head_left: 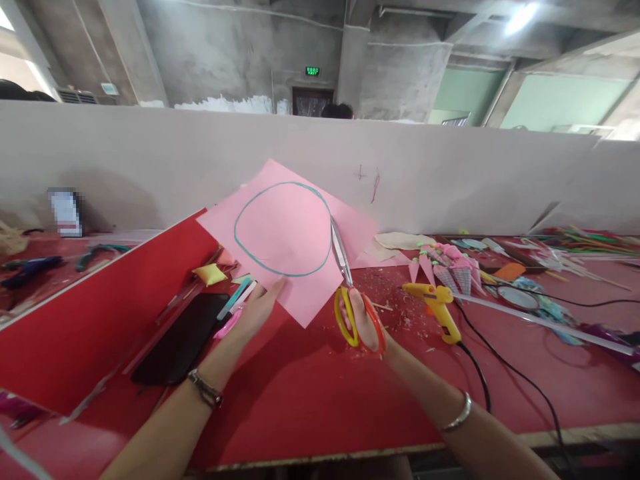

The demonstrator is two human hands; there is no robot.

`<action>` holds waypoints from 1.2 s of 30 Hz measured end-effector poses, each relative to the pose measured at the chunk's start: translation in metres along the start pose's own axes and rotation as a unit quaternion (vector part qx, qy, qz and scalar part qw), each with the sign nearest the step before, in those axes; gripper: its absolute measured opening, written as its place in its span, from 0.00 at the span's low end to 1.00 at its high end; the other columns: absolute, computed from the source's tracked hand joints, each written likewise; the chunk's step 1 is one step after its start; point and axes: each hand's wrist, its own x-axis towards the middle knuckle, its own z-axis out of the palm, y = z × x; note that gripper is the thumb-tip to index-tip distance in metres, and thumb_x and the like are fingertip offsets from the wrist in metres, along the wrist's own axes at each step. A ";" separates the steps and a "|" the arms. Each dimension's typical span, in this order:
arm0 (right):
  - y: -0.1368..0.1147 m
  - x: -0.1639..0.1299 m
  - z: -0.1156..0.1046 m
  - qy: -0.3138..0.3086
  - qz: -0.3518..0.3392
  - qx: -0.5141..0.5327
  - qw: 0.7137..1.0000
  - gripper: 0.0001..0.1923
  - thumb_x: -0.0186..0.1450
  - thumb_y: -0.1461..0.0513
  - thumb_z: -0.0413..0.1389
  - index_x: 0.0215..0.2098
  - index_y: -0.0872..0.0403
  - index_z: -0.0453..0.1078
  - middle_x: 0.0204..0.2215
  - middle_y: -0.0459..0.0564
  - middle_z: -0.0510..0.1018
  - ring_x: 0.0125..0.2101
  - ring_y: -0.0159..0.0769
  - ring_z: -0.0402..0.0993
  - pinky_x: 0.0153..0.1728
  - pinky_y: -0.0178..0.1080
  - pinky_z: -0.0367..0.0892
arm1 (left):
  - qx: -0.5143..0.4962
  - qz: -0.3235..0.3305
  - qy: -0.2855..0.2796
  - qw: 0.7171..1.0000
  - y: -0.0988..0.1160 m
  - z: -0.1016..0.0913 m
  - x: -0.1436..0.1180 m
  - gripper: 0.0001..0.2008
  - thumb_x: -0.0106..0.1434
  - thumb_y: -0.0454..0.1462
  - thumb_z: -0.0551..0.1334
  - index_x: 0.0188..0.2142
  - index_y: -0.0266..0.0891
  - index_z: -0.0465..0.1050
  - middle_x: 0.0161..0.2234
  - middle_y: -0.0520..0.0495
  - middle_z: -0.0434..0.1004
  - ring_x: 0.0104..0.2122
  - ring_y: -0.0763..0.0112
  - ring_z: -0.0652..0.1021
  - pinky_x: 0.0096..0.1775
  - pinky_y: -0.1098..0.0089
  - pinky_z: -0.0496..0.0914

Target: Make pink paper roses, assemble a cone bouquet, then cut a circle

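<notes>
A pink sheet of paper [285,230] is held up above the red table, with a circle drawn on it in teal line. My left hand [263,303] grips the sheet's lower left edge; most of its fingers are behind the paper. In my right hand [364,320] is a pair of scissors [341,250] with one yellow and one orange handle loop. The scissors' blades point up and meet the sheet at the right side of the drawn circle. The paper's right part lies beyond the blades.
A yellow glue gun [435,307] with a black cord lies to the right, near several pink cones [453,263]. Left of my left hand are a black tray-like object [183,343], markers [235,300] and a red upright panel [115,300]. A white partition [175,153] stands behind the table.
</notes>
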 end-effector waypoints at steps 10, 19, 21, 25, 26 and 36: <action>0.006 0.003 -0.004 -0.058 -0.029 0.053 0.996 0.25 0.53 0.40 0.46 0.22 0.52 0.53 0.15 0.38 0.53 0.14 0.23 0.49 0.13 0.29 0.48 | -0.004 0.142 -0.019 0.990 -0.006 0.001 0.007 0.13 0.50 0.44 0.58 0.33 0.38 0.71 0.39 0.44 0.76 0.48 0.61 0.70 0.51 0.65 0.62; 0.009 0.007 -0.004 -0.024 -0.019 0.098 0.995 0.22 0.54 0.42 0.48 0.21 0.52 0.53 0.14 0.38 0.55 0.13 0.23 0.49 0.13 0.30 0.48 | 0.041 0.165 -0.042 0.985 0.000 0.004 0.001 0.12 0.50 0.42 0.55 0.30 0.38 0.71 0.38 0.45 0.77 0.50 0.61 0.69 0.53 0.65 0.60; 0.009 0.007 -0.003 -0.024 -0.019 0.099 0.995 0.22 0.55 0.43 0.47 0.20 0.52 0.54 0.13 0.38 0.55 0.13 0.24 0.50 0.13 0.30 0.48 | 0.038 0.161 -0.048 0.985 0.000 0.003 0.001 0.13 0.50 0.42 0.55 0.31 0.38 0.71 0.40 0.45 0.76 0.50 0.62 0.69 0.53 0.65 0.60; 0.005 0.005 -0.003 -0.029 -0.011 0.082 0.996 0.23 0.56 0.42 0.43 0.20 0.51 0.56 0.12 0.39 0.54 0.13 0.27 0.52 0.14 0.32 0.50 | 0.029 0.141 -0.065 0.987 -0.002 0.003 0.002 0.13 0.50 0.41 0.56 0.34 0.38 0.71 0.42 0.45 0.75 0.50 0.63 0.69 0.52 0.65 0.61; 0.003 0.004 -0.002 -0.024 -0.011 0.078 0.997 0.23 0.56 0.41 0.43 0.21 0.51 0.56 0.12 0.39 0.55 0.13 0.27 0.52 0.15 0.33 0.51 | 0.027 0.138 -0.069 0.988 -0.002 0.002 0.002 0.14 0.51 0.41 0.56 0.35 0.38 0.71 0.43 0.46 0.75 0.50 0.63 0.69 0.52 0.65 0.61; 0.001 0.006 -0.004 0.015 0.003 0.040 0.999 0.28 0.52 0.37 0.42 0.17 0.52 0.50 0.10 0.38 0.52 0.12 0.23 0.47 0.14 0.32 0.45 | -0.017 0.118 -0.039 0.992 0.001 -0.001 0.002 0.09 0.48 0.41 0.60 0.29 0.39 0.72 0.34 0.47 0.78 0.44 0.64 0.73 0.48 0.66 0.65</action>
